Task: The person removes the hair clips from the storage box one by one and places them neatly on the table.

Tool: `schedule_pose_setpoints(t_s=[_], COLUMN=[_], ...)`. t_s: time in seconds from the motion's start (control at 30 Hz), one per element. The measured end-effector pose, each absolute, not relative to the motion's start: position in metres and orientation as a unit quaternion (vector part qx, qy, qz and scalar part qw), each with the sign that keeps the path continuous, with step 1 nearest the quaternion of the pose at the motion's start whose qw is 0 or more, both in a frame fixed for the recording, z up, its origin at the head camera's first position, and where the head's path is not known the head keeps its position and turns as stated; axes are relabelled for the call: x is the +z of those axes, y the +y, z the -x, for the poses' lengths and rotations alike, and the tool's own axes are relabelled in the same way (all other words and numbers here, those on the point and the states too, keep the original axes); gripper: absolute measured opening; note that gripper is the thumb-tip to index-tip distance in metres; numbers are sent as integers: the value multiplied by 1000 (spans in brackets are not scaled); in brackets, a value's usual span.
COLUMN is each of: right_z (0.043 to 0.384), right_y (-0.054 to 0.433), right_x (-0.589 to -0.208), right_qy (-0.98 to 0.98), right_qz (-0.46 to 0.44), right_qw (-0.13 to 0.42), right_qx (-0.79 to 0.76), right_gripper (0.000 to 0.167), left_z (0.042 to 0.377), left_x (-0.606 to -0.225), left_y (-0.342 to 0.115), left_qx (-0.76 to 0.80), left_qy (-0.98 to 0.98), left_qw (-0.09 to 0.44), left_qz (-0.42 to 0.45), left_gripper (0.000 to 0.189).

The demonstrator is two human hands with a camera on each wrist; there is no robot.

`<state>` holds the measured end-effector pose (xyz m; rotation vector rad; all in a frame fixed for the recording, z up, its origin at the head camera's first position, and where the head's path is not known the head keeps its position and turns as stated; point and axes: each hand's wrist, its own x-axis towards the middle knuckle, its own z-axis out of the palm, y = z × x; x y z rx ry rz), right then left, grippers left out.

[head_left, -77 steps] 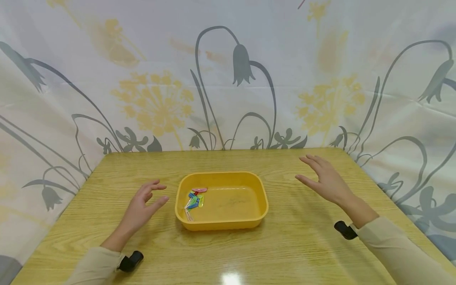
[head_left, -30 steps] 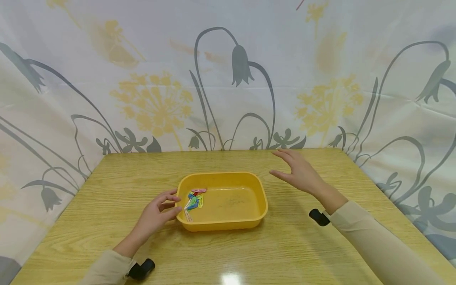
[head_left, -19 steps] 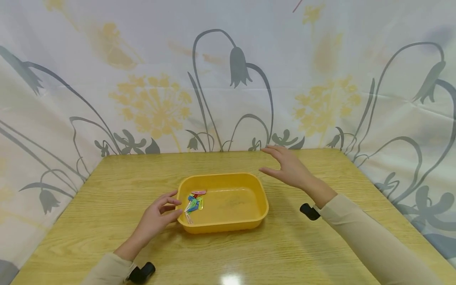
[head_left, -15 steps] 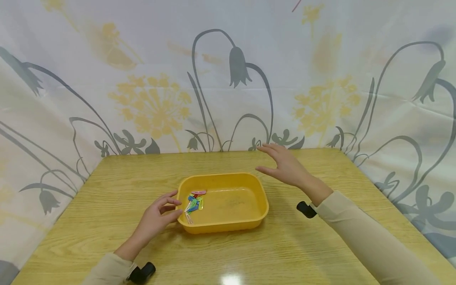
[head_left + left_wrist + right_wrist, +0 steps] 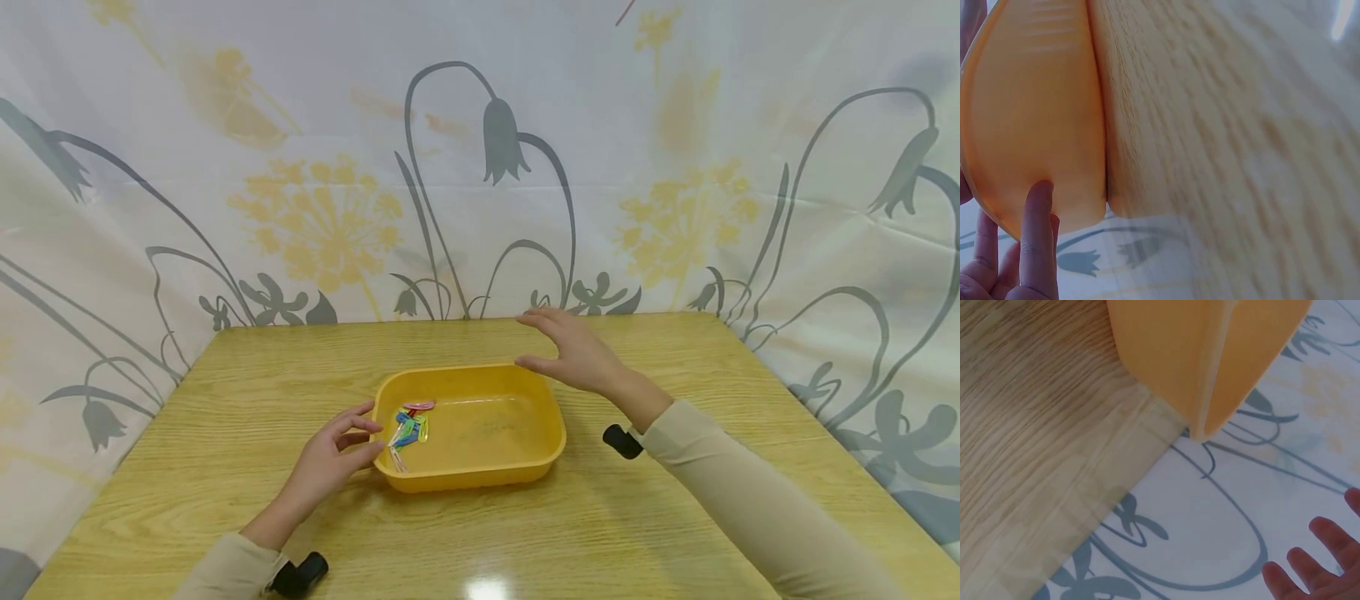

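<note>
A yellow plastic tray [image 5: 480, 477] sits on the table, with a small heap of colourful snap hair clips [image 5: 408, 427] at its left end. My left hand [image 5: 330, 454] holds the tray's left wall; in the left wrist view one finger [image 5: 1037, 231] lies against the outer side and others reach behind the rim. My right hand [image 5: 573, 354] hovers near the tray's back right corner, fingers spread and apart from it, with nothing in them. In the right wrist view its fingertips [image 5: 1329, 540] show at the lower right.
The wood-grain table [image 5: 247, 400] extends around the tray on all sides. A floral curtain [image 5: 480, 192] hangs along the table's back and sides. Black wrist cameras are strapped at both sleeves.
My left hand has come right to the tray's left wall and stays there. My right hand has moved left, from the right of the table to the tray's back right corner. The clips lie as before.
</note>
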<state>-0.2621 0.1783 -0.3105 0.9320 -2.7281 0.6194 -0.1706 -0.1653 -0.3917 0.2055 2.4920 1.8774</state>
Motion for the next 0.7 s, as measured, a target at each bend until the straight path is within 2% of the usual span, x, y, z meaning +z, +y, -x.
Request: schedule_pose_setpoints(t_s=[0.7], right_z=[269], right_y=[140], right_x=[-316], right_qy=[-914], right_qz=[-348], right_qw=[77], right_qx=[194], right_gripper=[62], left_z=[171], left_x=[-391], left_y=[-165], left_qx=[599], left_qy=[799], left_qw=[13], left_qz=[-53], left_gripper=[28])
